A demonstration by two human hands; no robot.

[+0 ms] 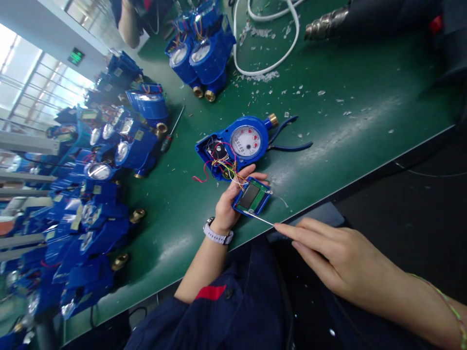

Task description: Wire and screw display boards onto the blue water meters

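My left hand (228, 201) is closed around the edge of a small display board (251, 194), a green circuit board with a grey screen in a blue frame. A screwdriver (260, 218) is in my right hand (337, 253); its thin metal shaft reaches the board's near corner, and its handle is hidden by the fingers. Thin coloured wires (228, 167) link the board to the open box of a blue water meter (248, 138), which lies dial up just beyond my left hand. Dark-handled pliers (292, 146) poke out from beside the meter's brass end.
Many blue meters (105, 218) crowd the left side, and two more (204, 61) stand at the back. Another screwdriver (171, 131) lies between. A heat gun (328, 23), white cable (297, 29) and scattered clear flakes (262, 78) are at the back right. Someone's arm (129, 24) shows at the top.
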